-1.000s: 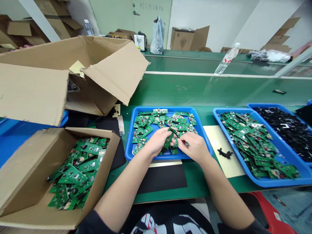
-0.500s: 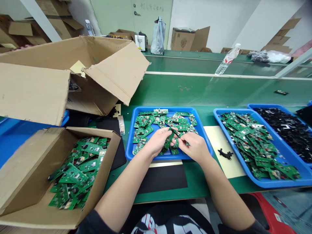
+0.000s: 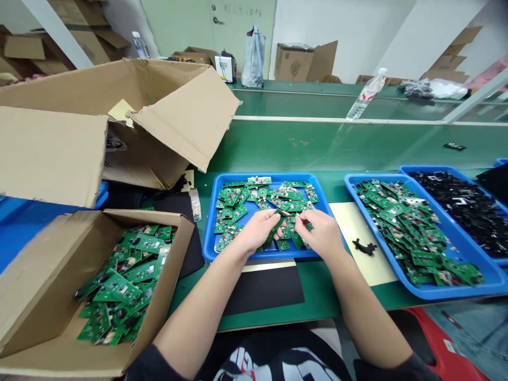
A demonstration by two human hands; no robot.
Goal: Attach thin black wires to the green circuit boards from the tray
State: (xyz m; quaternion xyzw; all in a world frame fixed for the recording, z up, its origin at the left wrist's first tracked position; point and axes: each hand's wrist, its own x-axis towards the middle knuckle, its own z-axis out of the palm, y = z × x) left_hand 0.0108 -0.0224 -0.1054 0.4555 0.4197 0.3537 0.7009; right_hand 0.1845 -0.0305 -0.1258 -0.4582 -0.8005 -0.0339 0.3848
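My left hand (image 3: 260, 231) is closed around a small green circuit board (image 3: 274, 228), held tilted above the middle blue tray (image 3: 208, 233). A dark strip shows at the board's upper end, by my left thumb. Just to the right, my right hand (image 3: 319, 233) has its thumb and index finger pinched together near that end. What lies between those fingertips is too small to make out. Under both hands, several loose green boards (image 3: 234, 197) with red and white parts are spread in the tray.
At left, a cardboard box (image 3: 180, 254) holds more boards, with a larger open carton (image 3: 190, 116) behind. On the right stand a tray of boards (image 3: 420, 288) and a tray of black parts (image 3: 468, 211). Black clips (image 3: 364, 247) lie on yellow paper (image 3: 381, 270). A bottle (image 3: 367, 95) stands behind.
My right hand's fingertips have drawn slightly right, away from the board's upper end. My left hand keeps hold of the board. The whole view has shifted a little.
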